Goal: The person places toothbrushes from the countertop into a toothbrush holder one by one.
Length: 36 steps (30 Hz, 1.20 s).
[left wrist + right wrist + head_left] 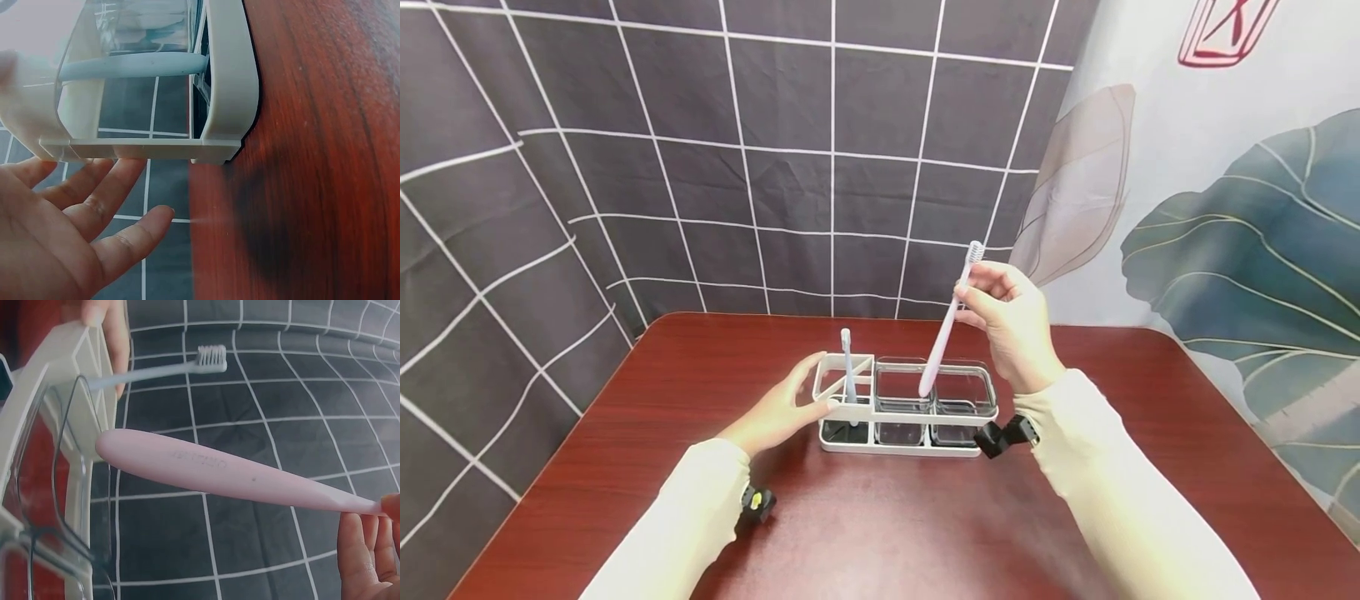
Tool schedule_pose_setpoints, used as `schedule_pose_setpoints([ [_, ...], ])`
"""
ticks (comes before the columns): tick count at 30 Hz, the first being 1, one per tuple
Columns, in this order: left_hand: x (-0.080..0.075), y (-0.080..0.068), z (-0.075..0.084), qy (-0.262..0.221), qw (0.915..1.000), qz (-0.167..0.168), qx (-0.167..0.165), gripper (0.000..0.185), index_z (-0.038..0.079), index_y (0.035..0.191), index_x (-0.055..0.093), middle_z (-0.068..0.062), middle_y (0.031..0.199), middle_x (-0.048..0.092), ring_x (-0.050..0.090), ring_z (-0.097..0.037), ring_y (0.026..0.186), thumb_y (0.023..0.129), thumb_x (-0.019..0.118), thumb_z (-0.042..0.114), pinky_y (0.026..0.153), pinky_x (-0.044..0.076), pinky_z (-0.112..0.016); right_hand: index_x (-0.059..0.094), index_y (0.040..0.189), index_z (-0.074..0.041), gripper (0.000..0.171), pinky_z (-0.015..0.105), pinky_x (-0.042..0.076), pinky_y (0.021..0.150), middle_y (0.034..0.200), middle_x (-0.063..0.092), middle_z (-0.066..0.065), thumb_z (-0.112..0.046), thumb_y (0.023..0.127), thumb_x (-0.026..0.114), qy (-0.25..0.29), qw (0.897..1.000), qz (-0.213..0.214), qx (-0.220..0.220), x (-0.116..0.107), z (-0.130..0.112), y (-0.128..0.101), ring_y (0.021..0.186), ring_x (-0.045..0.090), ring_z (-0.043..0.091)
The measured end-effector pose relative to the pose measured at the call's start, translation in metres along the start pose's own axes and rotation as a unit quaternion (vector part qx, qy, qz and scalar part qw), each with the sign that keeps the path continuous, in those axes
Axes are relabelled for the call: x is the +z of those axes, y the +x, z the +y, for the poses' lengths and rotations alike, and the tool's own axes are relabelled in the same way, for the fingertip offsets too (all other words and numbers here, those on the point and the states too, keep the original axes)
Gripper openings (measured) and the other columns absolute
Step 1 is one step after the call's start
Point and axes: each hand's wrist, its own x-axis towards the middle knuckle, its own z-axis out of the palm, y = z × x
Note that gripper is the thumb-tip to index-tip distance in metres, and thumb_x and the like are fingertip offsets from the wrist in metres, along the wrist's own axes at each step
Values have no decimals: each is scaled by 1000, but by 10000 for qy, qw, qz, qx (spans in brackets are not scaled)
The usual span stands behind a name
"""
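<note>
A pink toothbrush (944, 337) is pinched near its bristle end by my right hand (1018, 325), its handle slanting down over the clear cups of a white toothbrush holder (902, 451). In the right wrist view the rounded handle end of the pink toothbrush (219, 469) points at the cup rims. My left hand (782, 408) spans the holder's left end, thumb at the front rim and fingers behind; in the left wrist view fingertips touch the holder's side (144, 150). A light blue toothbrush (849, 367) stands in the holder's left divided section, bristles up.
Two clear cups, a left one (898, 385) and a right one (970, 390), sit side by side in the holder. Under it is a dark red wooden table (880, 525). A dark grid-patterned cloth (775, 192) hangs behind, and a leaf-patterned curtain (1247, 250) hangs at right.
</note>
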Motion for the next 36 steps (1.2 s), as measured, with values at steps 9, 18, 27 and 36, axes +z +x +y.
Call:
schedule_pose_setpoints([
  [9, -2, 0, 2, -54, 9999, -32, -81, 79, 16, 152, 24, -16, 151, 34, 35, -44, 135, 88, 68, 34, 107, 30, -61, 61, 94, -15, 33, 26, 57, 63, 83, 61, -2, 16, 84, 57, 247, 9997, 33, -88, 16, 5, -3, 75, 59, 10],
  [18, -2, -1, 4, -75, 9999, -43, -97, 79, 15, 152, 24, -16, 151, 34, 36, -44, 134, 88, 68, 32, 108, 30, -60, 59, 94, -14, 33, 26, 57, 62, 82, 60, -1, 17, 84, 57, 437, 9988, 107, -203, 31, 17, -3, 74, 59, 9],
  [27, -3, -1, 4, -64, 10000, -32, -25, 78, 15, 152, 24, -18, 150, 35, 37, -46, 133, 89, 67, 31, 107, 31, -60, 58, 95, -13, 32, 26, 57, 63, 83, 59, 0, 17, 84, 58, 467, 9988, 60, -168, 45, 26, -4, 72, 59, 10],
  [36, -3, 0, 5, -12, 10000, -29, -13, 78, 14, 152, 24, -19, 150, 35, 38, -47, 132, 89, 67, 31, 106, 32, -60, 57, 98, -4, 27, 24, 57, 65, 82, 60, -1, 18, 82, 60, 120, 9995, -190, -214, 58, 34, -7, 71, 62, 8],
])
